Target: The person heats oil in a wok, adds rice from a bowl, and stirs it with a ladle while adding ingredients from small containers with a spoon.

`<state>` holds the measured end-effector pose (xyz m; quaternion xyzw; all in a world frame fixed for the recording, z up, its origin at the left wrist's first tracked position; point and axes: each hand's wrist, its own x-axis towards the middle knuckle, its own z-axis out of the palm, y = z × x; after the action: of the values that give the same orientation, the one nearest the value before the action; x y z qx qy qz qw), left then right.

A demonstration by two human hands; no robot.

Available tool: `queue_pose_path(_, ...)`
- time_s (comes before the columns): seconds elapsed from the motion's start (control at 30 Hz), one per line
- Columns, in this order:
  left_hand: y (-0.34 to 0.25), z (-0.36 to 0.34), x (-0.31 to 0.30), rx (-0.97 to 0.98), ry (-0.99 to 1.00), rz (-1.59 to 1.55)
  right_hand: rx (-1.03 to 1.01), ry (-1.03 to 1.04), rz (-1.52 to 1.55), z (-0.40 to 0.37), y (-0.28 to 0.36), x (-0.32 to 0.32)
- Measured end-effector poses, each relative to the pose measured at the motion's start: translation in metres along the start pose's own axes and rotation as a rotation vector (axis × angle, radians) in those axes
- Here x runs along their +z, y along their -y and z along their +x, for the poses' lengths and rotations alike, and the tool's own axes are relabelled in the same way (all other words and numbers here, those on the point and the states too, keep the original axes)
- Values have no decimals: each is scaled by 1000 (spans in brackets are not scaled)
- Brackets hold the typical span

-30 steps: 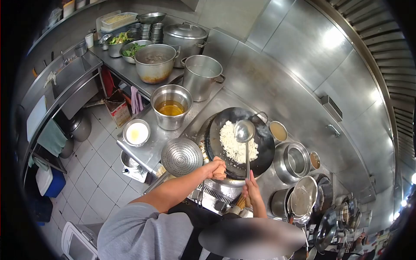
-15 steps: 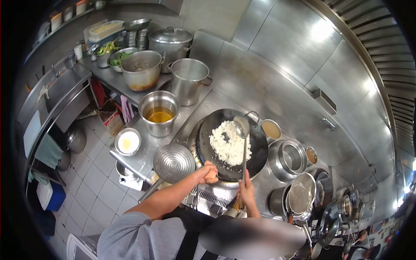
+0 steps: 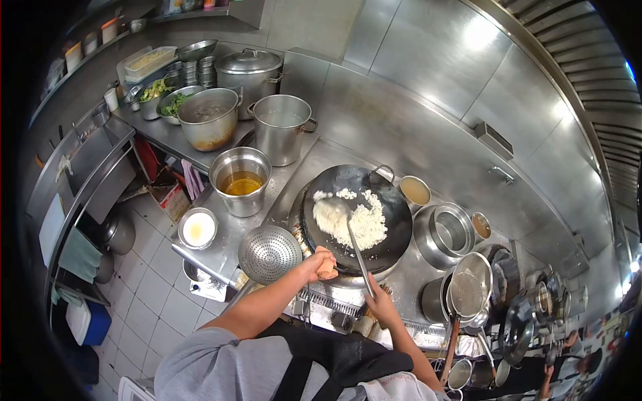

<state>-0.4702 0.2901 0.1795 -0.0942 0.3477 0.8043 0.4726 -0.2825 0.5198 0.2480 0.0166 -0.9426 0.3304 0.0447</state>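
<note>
Inside the wok (image 3: 396,230), white grains (image 3: 369,228) seemed partly worked, lying unevenly; the left hand (image 3: 313,262) clamped a cloth (image 3: 327,269), the right hand (image 3: 382,305) gripped a ladle (image 3: 358,252).

Gleaming on metal, dulling on cloth

Looking dark and mostly matt across the wide round black metal wok (image 3: 396,230); shining smoothly along the long silver metal ladle handle (image 3: 356,252). Catching blurred white highlights on the large flat grey metal wall panels (image 3: 428,80). Showing smooth pierced metal in the round silver strainer (image 3: 270,254), but rough brown staining low on the deep dull-grey metal pot (image 3: 207,127). Folding softly, without gloss, in the pale green hanging cloth (image 3: 80,255) and slim lilac cloth (image 3: 193,179). Appearing smooth and plastic on the blue box (image 3: 99,322).
</note>
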Motion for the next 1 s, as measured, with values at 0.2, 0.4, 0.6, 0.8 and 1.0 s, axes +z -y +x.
queue_pose_path(0.2, 0, 4, 0, -37, -28, 21, 370, 48, 43, -106, 15, -59)
queue_pose_path(0.4, 29, -53, 20, 32, 51, -122, 260, -66, 27, -145, 79, -85)
queue_pose_path(0.6, 18, -62, 34, -10, -14, -208, 118, 65, 86, -179, 68, -104)
queue_pose_path(0.8, 97, -82, -38, 53, 35, -12, 442, -31, -183, -97, 86, -73)
queue_pose_path(1.0, 22, -84, 12, 48, -23, -87, 299, -76, 162, -150, 100, -90)
